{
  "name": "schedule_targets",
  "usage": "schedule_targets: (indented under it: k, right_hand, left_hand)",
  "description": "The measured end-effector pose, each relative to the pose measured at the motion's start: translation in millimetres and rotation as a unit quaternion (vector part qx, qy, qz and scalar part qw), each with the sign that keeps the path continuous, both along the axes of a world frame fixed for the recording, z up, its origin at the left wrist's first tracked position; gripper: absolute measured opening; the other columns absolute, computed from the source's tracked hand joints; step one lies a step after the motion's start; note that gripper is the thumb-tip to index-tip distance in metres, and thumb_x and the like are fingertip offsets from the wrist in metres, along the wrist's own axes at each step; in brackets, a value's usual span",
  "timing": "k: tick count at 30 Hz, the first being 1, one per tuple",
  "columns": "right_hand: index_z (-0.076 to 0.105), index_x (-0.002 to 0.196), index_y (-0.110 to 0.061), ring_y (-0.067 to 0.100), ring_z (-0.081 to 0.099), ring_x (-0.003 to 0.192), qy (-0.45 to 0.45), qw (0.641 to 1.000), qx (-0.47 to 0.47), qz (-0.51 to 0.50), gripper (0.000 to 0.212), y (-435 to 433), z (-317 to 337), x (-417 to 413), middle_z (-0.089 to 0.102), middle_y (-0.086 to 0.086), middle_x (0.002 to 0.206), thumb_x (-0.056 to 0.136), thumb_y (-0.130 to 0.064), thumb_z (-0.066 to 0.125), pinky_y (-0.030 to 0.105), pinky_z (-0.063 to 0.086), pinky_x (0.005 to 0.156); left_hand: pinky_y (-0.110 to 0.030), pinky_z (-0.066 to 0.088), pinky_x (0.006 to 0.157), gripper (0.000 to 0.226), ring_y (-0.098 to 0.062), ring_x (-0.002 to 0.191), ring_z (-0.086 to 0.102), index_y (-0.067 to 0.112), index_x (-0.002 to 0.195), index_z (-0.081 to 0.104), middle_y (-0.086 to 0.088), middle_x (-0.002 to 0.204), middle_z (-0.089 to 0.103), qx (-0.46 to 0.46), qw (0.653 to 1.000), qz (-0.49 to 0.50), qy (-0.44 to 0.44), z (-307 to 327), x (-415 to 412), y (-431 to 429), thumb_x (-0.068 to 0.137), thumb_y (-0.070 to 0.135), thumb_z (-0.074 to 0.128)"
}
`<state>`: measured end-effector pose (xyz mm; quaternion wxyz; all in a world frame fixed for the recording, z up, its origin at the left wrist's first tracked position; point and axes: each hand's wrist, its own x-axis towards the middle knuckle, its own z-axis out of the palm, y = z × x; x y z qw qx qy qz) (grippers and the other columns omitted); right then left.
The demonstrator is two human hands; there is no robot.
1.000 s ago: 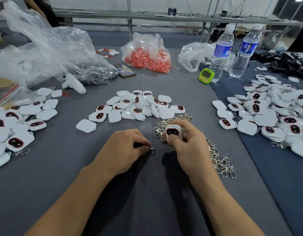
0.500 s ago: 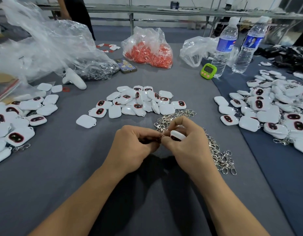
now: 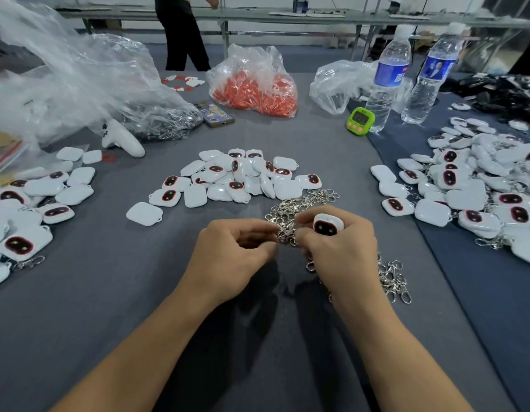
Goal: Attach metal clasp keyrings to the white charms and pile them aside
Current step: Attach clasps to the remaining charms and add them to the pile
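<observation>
White charm (image 3: 328,225) sits in the right hand (image 3: 342,254), just right of ctr above the grey table (image 3: 109,307), gripped btwn curled fingers and thumb. Its dark, red-rimmed window faces up twd the camera, w/ the window's long axis running left-right. Loop corner is hidden by the fingers, and there's no writing on it that can be read. Left hand (image 3: 231,251) is curled too, thumb and forefinger tips pinching a metal clasp keyring (image 3: 284,233) in the gap btwn the two hands, just left of the charm. Whether clasp and charm are joined, can't tell. Under and behind the hands lies a loose heap of keyrings (image 3: 390,276), trailing from the far side of the hands to the near right. Beyond that is the ctr heap of charms (image 3: 237,178), some window-up, some blank side up. Left pile of charms (image 3: 28,215) and right pile of charms (image 3: 478,185) show clasps on at least some. The right pile lies on a darker blue cloth (image 3: 480,307). Further back: green timer (image 3: 360,120), display digits illegible; two water bottles (image 3: 388,75) w/ blue labels, print too small to read, one w/ a printed pic; phone (image 3: 215,114) w/ patterned case, no legible text; bag of orange-red parts (image 3: 254,90); big clear plastic bag (image 3: 79,78) w/ a white controller (image 3: 122,139) beside it. Person in black (image 3: 183,34) stands at the far edge.
</observation>
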<state>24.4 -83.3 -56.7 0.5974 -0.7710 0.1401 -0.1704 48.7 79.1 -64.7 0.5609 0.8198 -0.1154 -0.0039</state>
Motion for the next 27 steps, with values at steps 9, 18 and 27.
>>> schedule_targets:
  k: [9, 18, 27]
  right_hand:
    - [0.076, 0.072, -0.02, 0.014, 0.055, 0.05, 0.014, 0.994, 0.1, 0.033, 0.027, -3.2, 3.7, -1.7, 0.062, 0.004, 0.055, 0.072, 0.006, 0.071, 0.031, 0.042, 0.047]
    - [0.077, 0.075, -0.031, 0.0, 0.062, 0.058, -0.011, 0.993, -0.116, 0.003, 0.024, 0.7, 1.4, -6.0, 0.069, -0.021, 0.065, 0.082, -0.008, 0.074, 0.011, 0.044, 0.054]
    - [0.077, 0.071, -0.027, 0.002, 0.057, 0.053, -0.028, 0.993, -0.075, 0.086, 0.017, 6.0, 4.7, -7.8, 0.07, -0.011, 0.062, 0.08, -0.013, 0.08, 0.013, 0.042, 0.05]
  left_hand:
    - [-0.014, 0.05, 0.061, 0.023, -0.001, 0.063, 0.069, 0.037, 0.078, 0.079, 0.01, 0.071, 0.076, -0.027, 0.999, 0.031, 0.001, -2.7, 0.8, -2.9, 0.077, 0.014, 0.086]
    - [-0.018, 0.055, 0.069, 0.023, -0.001, 0.071, 0.07, 0.04, 0.08, 0.08, 0.015, 0.074, 0.076, -0.033, 0.996, 0.071, -0.039, -1.4, 3.2, 0.0, 0.082, 0.017, 0.081]
    - [-0.018, 0.057, 0.072, 0.013, -0.001, 0.078, 0.073, 0.031, 0.089, 0.082, 0.018, 0.08, 0.076, -0.01, 0.997, 0.047, -0.066, 2.2, 0.3, -1.6, 0.086, 0.02, 0.077]
